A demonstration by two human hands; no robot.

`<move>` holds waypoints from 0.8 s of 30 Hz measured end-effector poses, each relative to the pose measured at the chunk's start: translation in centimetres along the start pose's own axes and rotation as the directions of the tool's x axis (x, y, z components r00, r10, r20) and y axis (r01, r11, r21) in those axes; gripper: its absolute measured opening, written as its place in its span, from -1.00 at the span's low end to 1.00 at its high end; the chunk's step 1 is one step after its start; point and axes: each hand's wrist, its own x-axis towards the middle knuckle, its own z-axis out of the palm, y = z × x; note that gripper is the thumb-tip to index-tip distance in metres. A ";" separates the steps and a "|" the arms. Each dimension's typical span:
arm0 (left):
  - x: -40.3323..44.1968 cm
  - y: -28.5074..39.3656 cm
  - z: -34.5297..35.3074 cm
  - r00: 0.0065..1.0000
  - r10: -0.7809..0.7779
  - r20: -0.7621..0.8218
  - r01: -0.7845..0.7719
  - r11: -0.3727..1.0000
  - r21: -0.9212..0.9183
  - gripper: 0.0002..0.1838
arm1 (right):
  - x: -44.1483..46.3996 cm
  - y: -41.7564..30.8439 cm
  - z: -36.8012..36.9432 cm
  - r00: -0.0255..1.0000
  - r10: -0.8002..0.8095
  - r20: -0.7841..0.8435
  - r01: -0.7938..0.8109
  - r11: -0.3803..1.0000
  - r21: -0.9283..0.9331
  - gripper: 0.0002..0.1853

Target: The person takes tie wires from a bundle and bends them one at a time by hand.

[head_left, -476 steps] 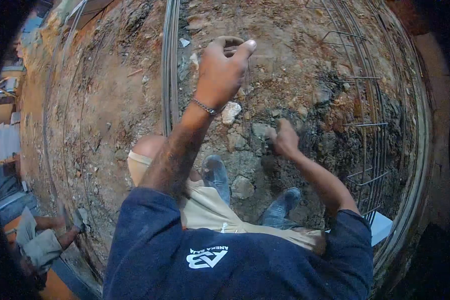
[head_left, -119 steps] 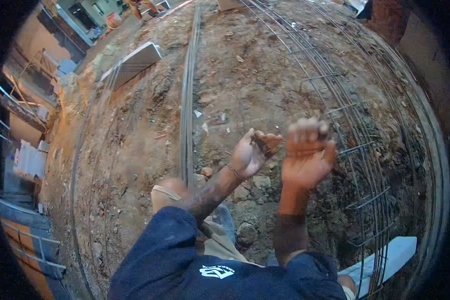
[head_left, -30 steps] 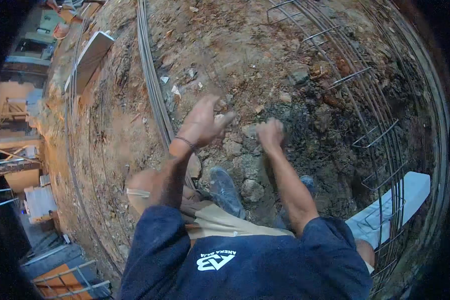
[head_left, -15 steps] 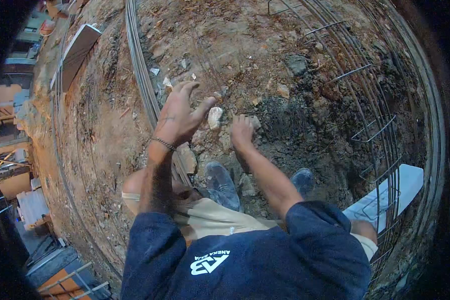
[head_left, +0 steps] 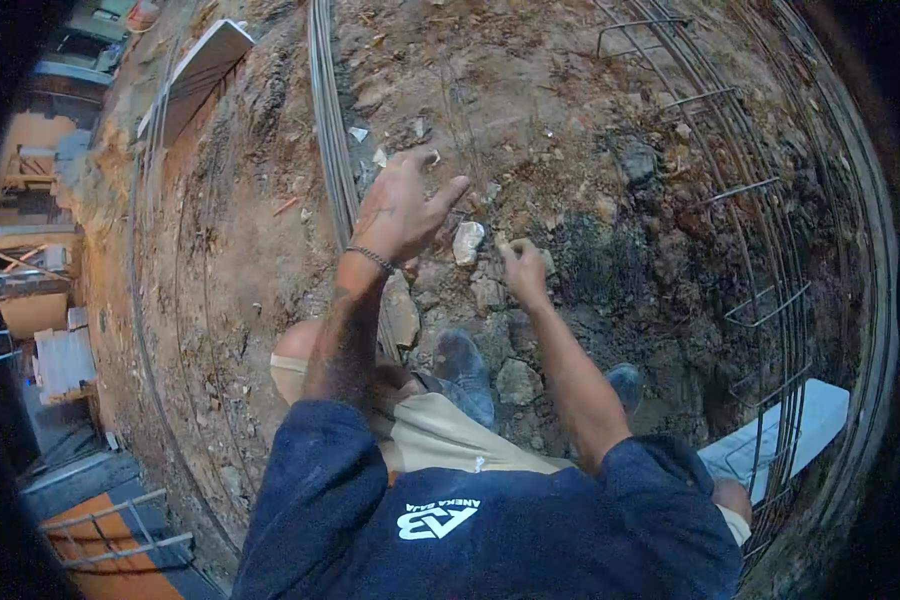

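My left hand (head_left: 407, 208), a bracelet at its wrist, is held above the dirt with thumb and fingers spread and nothing in it. Just beyond its thumb lies a pale whitish stone (head_left: 467, 243) on the ground. My right hand (head_left: 525, 272) is on the other side of that stone, its fingers pinched together. Something small and light shows at its fingertips, too small to name. Close to my left forearm runs a bundle of thin steel rods (head_left: 328, 110) along the ground.
A rebar cage with stirrups (head_left: 755, 230) runs down the right, over a long white block (head_left: 805, 430). Another pale block (head_left: 195, 75) lies upper left. Rubble and rocks (head_left: 518, 382) surround my boots (head_left: 462, 375). Boards and panels (head_left: 65, 362) stand at far left.
The view has shifted, so the ground appears farther right. My left hand stays spread. My right fingers have drawn into a pinch, with a small light bit now showing at their tips.
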 end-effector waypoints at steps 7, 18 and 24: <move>1.3 0.3 2.9 0.971 -0.206 0.124 0.212 0.977 -0.034 -0.33 | -1.5 -7.2 -2.9 0.931 0.041 0.362 -0.306 0.626 0.717 -0.90; 2.6 4.6 1.7 0.929 -0.082 0.360 0.330 -0.254 -0.909 -0.61 | -6.1 -14.8 -9.4 0.483 -0.379 0.789 -0.643 0.458 0.614 -0.92; 1.7 7.5 0.6 0.941 -0.069 0.330 0.295 -0.308 -0.905 -0.66 | -6.9 -15.7 -11.2 0.358 -0.454 0.816 -0.760 0.367 0.537 -0.50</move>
